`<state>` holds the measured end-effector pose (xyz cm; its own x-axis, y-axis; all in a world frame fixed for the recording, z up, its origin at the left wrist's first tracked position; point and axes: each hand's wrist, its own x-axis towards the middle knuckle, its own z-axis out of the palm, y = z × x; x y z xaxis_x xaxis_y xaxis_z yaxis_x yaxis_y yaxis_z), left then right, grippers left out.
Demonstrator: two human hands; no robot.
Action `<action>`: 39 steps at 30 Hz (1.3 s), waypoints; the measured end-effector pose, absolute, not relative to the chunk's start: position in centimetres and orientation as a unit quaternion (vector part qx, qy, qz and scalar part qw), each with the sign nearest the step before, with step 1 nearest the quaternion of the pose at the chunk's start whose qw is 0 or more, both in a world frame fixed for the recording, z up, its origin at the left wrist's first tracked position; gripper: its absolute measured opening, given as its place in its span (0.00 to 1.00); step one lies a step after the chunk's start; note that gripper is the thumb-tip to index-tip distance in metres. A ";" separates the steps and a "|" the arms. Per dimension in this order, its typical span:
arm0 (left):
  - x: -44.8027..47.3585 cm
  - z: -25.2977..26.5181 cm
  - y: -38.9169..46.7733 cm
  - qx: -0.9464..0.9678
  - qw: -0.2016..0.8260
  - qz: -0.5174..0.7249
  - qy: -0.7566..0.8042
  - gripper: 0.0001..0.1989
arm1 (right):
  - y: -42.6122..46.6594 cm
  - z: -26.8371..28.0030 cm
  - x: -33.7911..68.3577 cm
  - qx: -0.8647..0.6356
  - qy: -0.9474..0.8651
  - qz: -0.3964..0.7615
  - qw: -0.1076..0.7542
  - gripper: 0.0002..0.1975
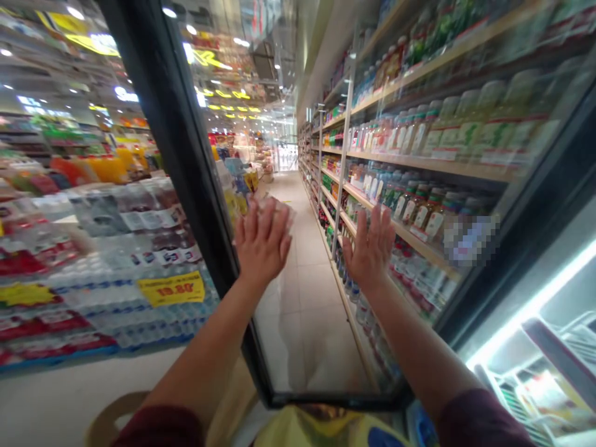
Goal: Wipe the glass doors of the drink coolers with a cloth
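Observation:
Both my hands are raised in front of a glass door [298,354] with a black frame. My left hand [263,242] has its fingers stretched out against or close to the pane, toward the frame's left side. To its right, my right hand [370,248] is likewise flat with fingers extended, at the glass. Neither hand holds anything. Whether the palms fully touch the pane is hard to tell, though a faint reflection shows by the left fingertips. Below my arms, a yellow package or bag [316,428] shows at the bottom edge.
Bottles on shelves [428,161] show through the glass on the right, beside a tiled aisle [298,285]. At left stand stacked drink packs [149,217] with a yellow price sign [172,289]. A lit cooler interior [535,360] with wire racks lies at lower right.

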<state>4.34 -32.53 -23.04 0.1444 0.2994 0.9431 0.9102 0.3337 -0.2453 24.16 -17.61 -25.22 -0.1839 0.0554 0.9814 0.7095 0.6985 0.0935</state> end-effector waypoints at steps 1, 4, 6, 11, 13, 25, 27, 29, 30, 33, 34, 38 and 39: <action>3.7 -21.7 -32.8 -0.482 0.555 -0.299 -0.609 0.30 | -17.6 -25.2 24.1 -0.270 -0.714 -0.287 0.579 0.36; 3.3 -22.6 -33.3 -0.448 0.537 -0.328 -0.635 0.29 | -17.7 -25.2 24.0 -0.275 -0.712 -0.294 0.575 0.35; 4.3 -27.2 -33.4 -0.464 0.527 -0.312 -0.640 0.31 | -17.8 -25.2 24.0 -0.277 -0.713 -0.289 0.576 0.34; 5.5 -35.4 -33.7 -0.560 0.518 -0.239 -0.601 0.26 | -17.7 -25.3 24.1 -0.271 -0.719 -0.281 0.575 0.36; 4.5 -32.5 -33.8 -0.546 0.528 -0.248 -0.601 0.26 | -17.6 -25.3 24.0 -0.276 -0.713 -0.292 0.574 0.36; 7.9 -29.8 -31.6 -0.587 0.529 -0.208 -0.577 0.29 | -17.6 -25.2 24.0 -0.277 -0.697 -0.312 0.583 0.35; 8.4 -30.1 -31.4 -0.628 0.527 -0.171 -0.546 0.29 | -17.6 -25.2 24.0 -0.273 -0.699 -0.310 0.584 0.35; 7.8 -27.4 -31.3 -0.619 0.513 -0.193 -0.562 0.29 | -17.6 -25.2 24.0 -0.273 -0.699 -0.309 0.584 0.35; 7.3 -25.3 -31.4 -0.600 0.503 -0.221 -0.581 0.30 | -17.6 -25.2 24.0 -0.275 -0.699 -0.311 0.582 0.35; 6.3 -20.4 -31.5 -0.524 0.488 -0.305 -0.628 0.32 | -17.6 -25.1 24.0 -0.274 -0.700 -0.318 0.578 0.36; 6.4 -20.1 -31.4 -0.505 0.493 -0.318 -0.633 0.32 | -17.6 -25.1 24.0 -0.273 -0.702 -0.318 0.576 0.36; 8.8 -26.9 -31.0 -0.542 0.514 -0.261 -0.612 0.30 | -17.5 -25.2 24.1 -0.275 -0.705 -0.309 0.576 0.36; 9.5 -29.4 -31.0 -0.588 0.509 -0.217 -0.589 0.29 | -17.5 -25.3 24.2 -0.276 -0.705 -0.307 0.577 0.36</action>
